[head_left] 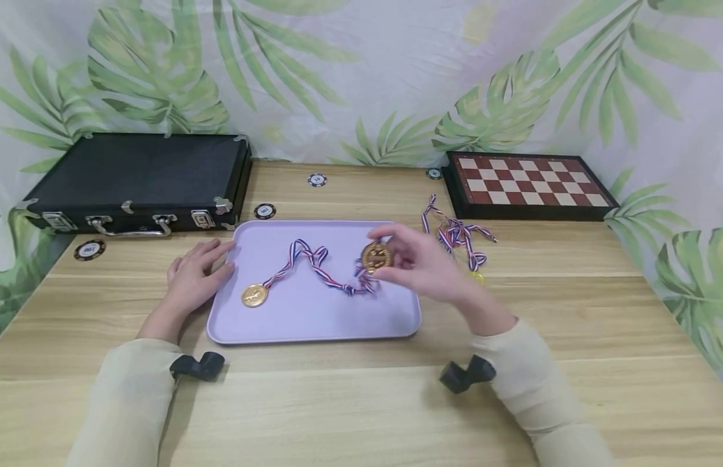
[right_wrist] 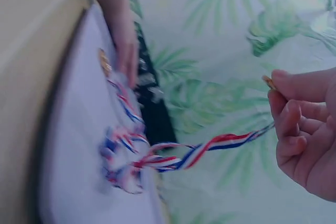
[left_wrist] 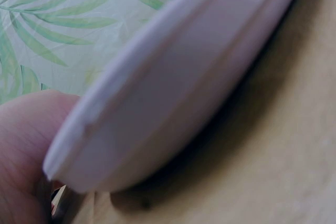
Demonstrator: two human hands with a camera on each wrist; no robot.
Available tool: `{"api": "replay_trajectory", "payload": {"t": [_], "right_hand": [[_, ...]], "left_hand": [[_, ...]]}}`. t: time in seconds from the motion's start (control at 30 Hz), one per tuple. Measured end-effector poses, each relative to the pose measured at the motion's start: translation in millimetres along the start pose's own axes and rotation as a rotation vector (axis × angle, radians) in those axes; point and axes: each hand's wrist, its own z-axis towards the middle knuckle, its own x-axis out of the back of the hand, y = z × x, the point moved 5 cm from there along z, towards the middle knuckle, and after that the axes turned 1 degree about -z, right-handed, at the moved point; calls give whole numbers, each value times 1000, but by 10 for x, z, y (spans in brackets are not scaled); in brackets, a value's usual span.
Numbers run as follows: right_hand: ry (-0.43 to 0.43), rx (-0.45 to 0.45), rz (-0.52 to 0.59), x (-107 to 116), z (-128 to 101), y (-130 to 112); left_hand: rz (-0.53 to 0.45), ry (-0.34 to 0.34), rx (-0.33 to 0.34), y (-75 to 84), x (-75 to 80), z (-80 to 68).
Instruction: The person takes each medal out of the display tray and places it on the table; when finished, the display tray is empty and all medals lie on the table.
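The right hand point(head_left: 418, 263) has its thumb and fingers clamped on a gold medal point(head_left: 376, 257), which sits at their tips, raised over the right part of a lilac tray point(head_left: 291, 324). The head view shows the disc's face, turned toward that camera; the right wrist view shows it nearly edge-on, a thin slanting sliver. That wrist view also reveals a striped ribbon point(right_wrist: 220, 144) stretching from the hand down to the tray, its long axis twisted along the way; from the head, it looks merely bunched below the medal.

The left hand point(head_left: 196, 275) rests at the tray's left rim, thumb and forefinger spread apart; the left wrist view shows it beside the tray's outer wall. Near it lies a second medal point(head_left: 255, 295), flat, its ribbon running up and right.

Beyond the tray, the bench point(head_left: 349, 408) carries a tangle of ribbons point(head_left: 454, 232) at right, a black case point(head_left: 139, 175) at left, a checkered board point(head_left: 527, 185) and several chips point(head_left: 264, 211).
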Motion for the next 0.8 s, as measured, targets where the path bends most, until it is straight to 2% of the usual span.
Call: {"api": "replay_trajectory", "payload": {"t": [0.17,0.27,0.47,0.6,0.73,0.8], "right_hand": [[90,143,6,458,-202,-96],[163,162,64,713,-334,-116],[357,42,257,1163,-591,-26],[440,-5,308,1451,-701,122],[509,-134,300,1687,-741,371],[535,-231,240,1772,-745,537]], "left_hand": [[-3,-4,4,-6,-8,0],[-3,-3,6,-11,-8,3],[-3,-3,5,-14,-8,6],[-3,-2,5,-16,-1,6],[-1,-2,8,-17,1,7],[0,-5,10,-17,-2,7]]}}
